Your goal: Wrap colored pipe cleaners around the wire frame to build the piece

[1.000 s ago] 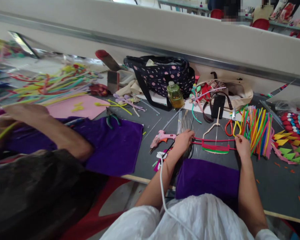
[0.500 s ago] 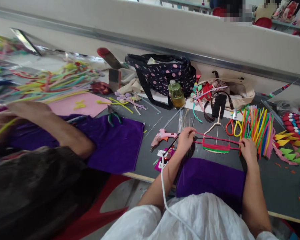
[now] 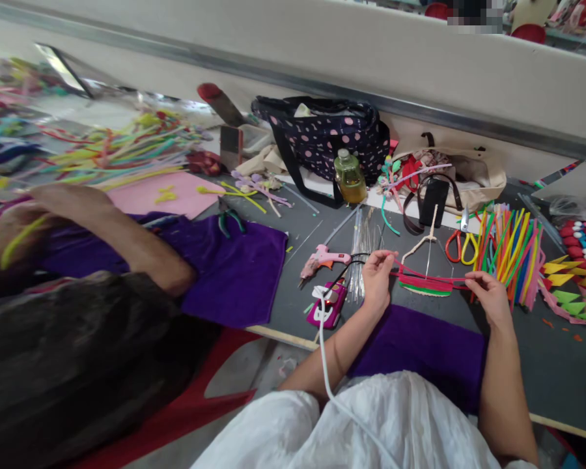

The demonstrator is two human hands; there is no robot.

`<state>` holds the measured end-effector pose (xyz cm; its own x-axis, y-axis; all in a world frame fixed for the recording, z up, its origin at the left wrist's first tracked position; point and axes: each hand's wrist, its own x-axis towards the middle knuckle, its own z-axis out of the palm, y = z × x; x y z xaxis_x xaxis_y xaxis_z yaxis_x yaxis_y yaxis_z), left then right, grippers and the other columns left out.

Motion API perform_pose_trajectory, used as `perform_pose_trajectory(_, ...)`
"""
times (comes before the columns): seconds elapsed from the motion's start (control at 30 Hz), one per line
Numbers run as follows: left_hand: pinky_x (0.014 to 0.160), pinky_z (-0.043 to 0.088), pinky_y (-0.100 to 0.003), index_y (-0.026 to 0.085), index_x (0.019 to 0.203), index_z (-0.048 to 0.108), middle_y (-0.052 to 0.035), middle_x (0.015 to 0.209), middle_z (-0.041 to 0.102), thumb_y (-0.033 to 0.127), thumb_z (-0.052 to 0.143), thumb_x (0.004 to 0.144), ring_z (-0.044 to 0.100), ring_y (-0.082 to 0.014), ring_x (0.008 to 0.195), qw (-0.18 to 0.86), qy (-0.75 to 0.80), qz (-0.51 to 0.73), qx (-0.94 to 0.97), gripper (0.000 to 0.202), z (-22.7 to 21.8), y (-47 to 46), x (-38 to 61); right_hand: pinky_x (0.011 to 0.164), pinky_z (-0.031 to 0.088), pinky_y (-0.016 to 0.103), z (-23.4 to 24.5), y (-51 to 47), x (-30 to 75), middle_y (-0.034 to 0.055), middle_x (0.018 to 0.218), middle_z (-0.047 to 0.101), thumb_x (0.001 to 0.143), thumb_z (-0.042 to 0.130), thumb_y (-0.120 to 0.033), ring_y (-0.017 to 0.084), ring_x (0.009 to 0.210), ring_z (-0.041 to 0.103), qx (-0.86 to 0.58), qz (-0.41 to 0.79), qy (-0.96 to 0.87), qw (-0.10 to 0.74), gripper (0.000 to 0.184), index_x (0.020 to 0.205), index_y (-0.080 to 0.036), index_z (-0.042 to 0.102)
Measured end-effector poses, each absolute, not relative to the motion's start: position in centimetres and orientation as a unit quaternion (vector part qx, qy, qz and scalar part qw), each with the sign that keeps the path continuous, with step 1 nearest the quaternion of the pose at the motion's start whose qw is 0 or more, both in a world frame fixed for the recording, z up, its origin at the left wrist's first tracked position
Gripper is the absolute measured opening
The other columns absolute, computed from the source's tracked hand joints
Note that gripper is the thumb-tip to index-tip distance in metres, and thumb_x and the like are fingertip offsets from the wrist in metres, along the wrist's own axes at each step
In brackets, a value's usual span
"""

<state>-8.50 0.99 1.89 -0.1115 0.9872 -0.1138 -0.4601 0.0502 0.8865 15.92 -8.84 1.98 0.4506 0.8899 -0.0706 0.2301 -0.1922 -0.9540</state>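
Observation:
My left hand (image 3: 377,279) pinches one end of a pink-red pipe cleaner (image 3: 432,276). My right hand (image 3: 491,298) pinches its other end, so the strand runs nearly level between them. Right along it lies a curved piece of red, green and cream pipe cleaners (image 3: 426,288), shaped like a melon slice. A cream forked stem (image 3: 424,243) rises behind this piece, with thin wire showing. Below my hands a folded purple cloth (image 3: 420,348) covers the table edge.
A pink glue gun (image 3: 325,259) and a magenta power box (image 3: 328,306) with a white cord lie left. Scissors (image 3: 463,244) and colourful pipe cleaners (image 3: 510,254) lie right. A bottle (image 3: 349,179) and dotted bag (image 3: 322,137) stand behind. A co-worker's arm (image 3: 127,241) is at far left.
The view has shifted slightly. My left hand has come a little inward, and the pink-red strands between my hands sit closer together. Both hands keep their pinch.

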Motion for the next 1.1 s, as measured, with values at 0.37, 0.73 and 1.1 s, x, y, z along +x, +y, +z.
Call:
perform_pose_trajectory(0.37,0.073,0.049,-0.024,0.018,0.084,0.062,-0.0007,0.08,0.064,0.035,0.073,0.073,0.064,-0.0119,0.077,0.579,0.427,0.619,0.316,0.023,2.3,0.8,-8.3,0.073,0.048,0.033,1.0,-8.4,15.1,0.0053,0.086,0.071,0.069,0.071,-0.042,0.019,0.079,0.062,-0.718,0.279,-0.37,0.52,0.031,0.09,-0.019,0.073)
perform_pose_trajectory(0.73,0.072,0.049,-0.025,0.017,0.085,0.062,-0.0004,0.076,0.064,0.034,0.074,0.072,0.065,-0.0121,0.073,0.567,0.433,0.633,0.299,0.024,2.6,1.1,-8.6,0.064,0.047,0.03,0.7,-8.8,14.3,0.0062,0.084,0.071,0.069,0.071,-0.043,0.019,0.072,0.061,-0.734,0.229,-0.337,0.543,0.032,0.087,-0.016,0.072)
perform_pose_trajectory(1.1,0.068,0.049,-0.025,0.019,0.082,0.069,-0.0018,0.076,0.067,0.033,0.073,0.073,0.062,-0.0128,0.07,0.565,0.433,0.573,0.406,0.017,2.0,0.1,-8.2,0.05,0.046,0.023,2.6,-8.8,11.9,0.0089,0.089,0.071,0.082,0.06,-0.045,0.016,0.066,0.067,-0.687,0.266,-0.355,0.576,0.028,0.087,-0.018,0.058)
